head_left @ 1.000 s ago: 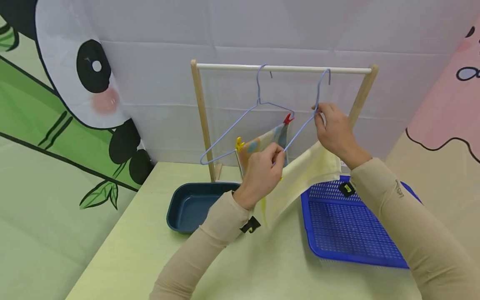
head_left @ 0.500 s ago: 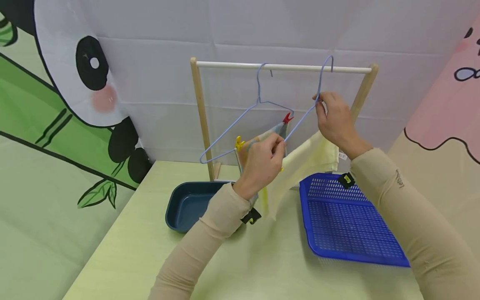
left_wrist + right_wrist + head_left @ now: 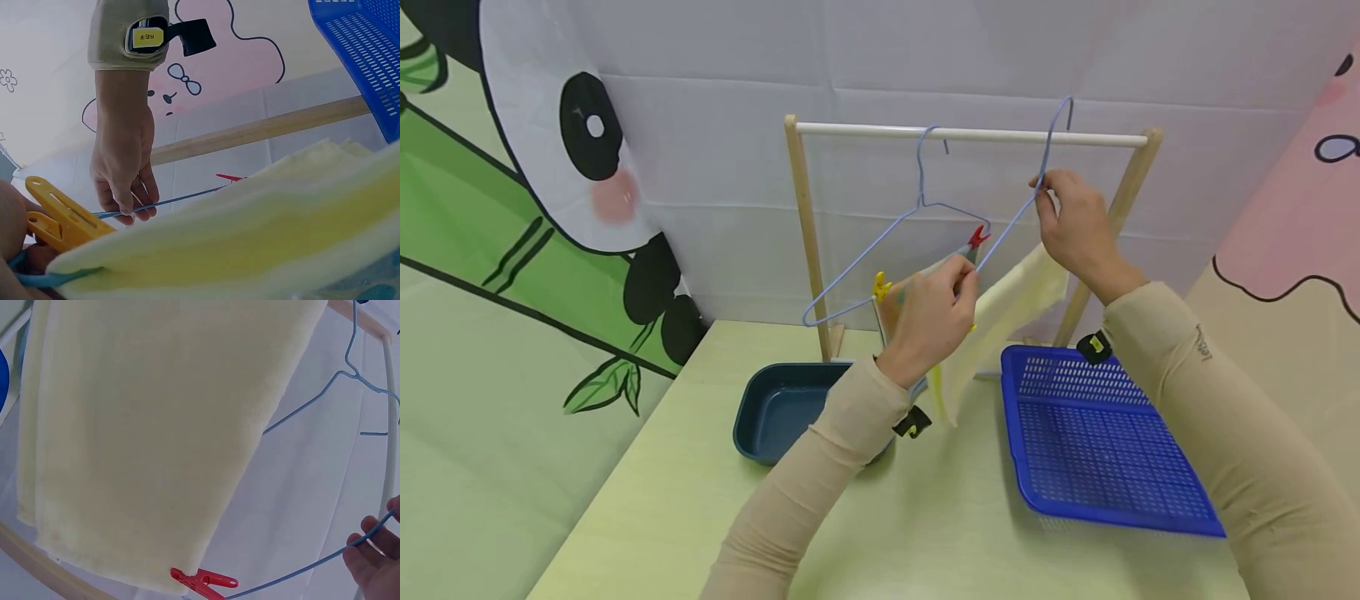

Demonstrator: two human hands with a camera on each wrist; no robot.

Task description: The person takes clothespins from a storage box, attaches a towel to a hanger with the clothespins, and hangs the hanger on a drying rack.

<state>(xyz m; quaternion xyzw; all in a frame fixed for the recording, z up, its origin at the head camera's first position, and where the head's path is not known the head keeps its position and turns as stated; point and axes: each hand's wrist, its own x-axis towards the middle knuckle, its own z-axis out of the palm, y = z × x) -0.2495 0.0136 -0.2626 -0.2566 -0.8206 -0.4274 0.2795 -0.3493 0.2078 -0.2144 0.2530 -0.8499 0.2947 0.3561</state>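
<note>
A blue wire hanger [image 3: 1006, 240] with a pale yellow towel [image 3: 1003, 304] on it is held in both hands. My left hand [image 3: 931, 321] grips its lower left corner, beside a yellow clothespin [image 3: 69, 215] at the towel's edge. With thumb and fingers, my right hand [image 3: 1081, 227] pinches the wire below the hook. The hook's top stands above the white bar [image 3: 857, 130] in the head view; whether it is in front of or over the bar I cannot tell. A red clothespin [image 3: 201, 582] clips the towel's other corner.
A second blue hanger [image 3: 880, 237] hangs on the bar of the wooden rack [image 3: 807, 233]. A patterned cloth is pinned to it by yellow [image 3: 881, 287] and red clothespins [image 3: 977, 237]. A dark teal basin [image 3: 775, 417] and a blue basket [image 3: 1097, 450] stand on the table.
Both hands have risen with the hanger and towel. The hook has gone from about the bar's height to clearly above it, slightly to the right.
</note>
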